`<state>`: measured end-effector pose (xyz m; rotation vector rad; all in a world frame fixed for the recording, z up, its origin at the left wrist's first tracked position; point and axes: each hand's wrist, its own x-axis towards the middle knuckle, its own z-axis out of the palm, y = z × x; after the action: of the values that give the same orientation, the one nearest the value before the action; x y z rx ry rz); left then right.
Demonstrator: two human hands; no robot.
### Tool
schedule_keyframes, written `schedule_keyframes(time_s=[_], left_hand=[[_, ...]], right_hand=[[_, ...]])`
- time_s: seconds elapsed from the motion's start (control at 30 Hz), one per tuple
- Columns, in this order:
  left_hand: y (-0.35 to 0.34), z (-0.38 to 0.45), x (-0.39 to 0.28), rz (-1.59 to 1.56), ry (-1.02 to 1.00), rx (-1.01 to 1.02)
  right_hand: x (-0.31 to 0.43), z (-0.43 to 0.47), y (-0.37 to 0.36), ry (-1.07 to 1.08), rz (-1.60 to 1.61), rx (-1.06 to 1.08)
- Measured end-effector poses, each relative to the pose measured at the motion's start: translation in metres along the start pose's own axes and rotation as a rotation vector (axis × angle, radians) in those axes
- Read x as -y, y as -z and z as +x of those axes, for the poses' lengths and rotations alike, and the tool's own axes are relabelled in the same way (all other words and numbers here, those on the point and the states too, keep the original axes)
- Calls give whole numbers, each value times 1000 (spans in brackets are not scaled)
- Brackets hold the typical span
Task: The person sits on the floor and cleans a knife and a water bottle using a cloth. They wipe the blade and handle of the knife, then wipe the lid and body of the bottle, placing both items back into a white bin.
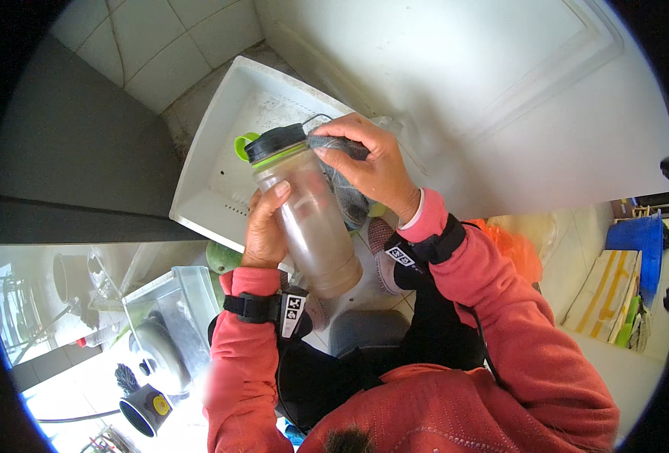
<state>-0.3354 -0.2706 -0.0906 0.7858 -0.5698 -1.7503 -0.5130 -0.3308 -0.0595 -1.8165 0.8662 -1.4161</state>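
My left hand (265, 226) is wrapped around a large translucent plastic water bottle (317, 232), its thumb across the upper side. The bottle is tilted, with its black lid (276, 141) up and to the left. A green loop (245, 146) sticks out from the lid, and a green ring runs below it. My right hand (374, 158) pinches a piece of grey cloth (343, 146) between thumb and fingers beside the lid. More dark grey material (350, 198) hangs behind the bottle, partly hidden. Beneath both hands lies a white plastic bin (215, 175).
A large white panel (481, 113) rises on the right, and a dark cabinet (74, 141) on the left. Around me are a green melon-like fruit (221, 257), a clear plastic container (195, 289), a dark cup (143, 409), an orange bag (512, 249) and a foam box (601, 291).
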Motion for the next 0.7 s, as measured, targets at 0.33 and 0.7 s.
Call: schedule_keyframes(time_s=[0.33, 0.7], left_hand=[[1, 3, 0, 160, -78, -80], [1, -1, 0, 46, -114, 0]], right_hand=[[13, -8, -6, 94, -118, 50], [-10, -12, -9, -164, 30, -13]])
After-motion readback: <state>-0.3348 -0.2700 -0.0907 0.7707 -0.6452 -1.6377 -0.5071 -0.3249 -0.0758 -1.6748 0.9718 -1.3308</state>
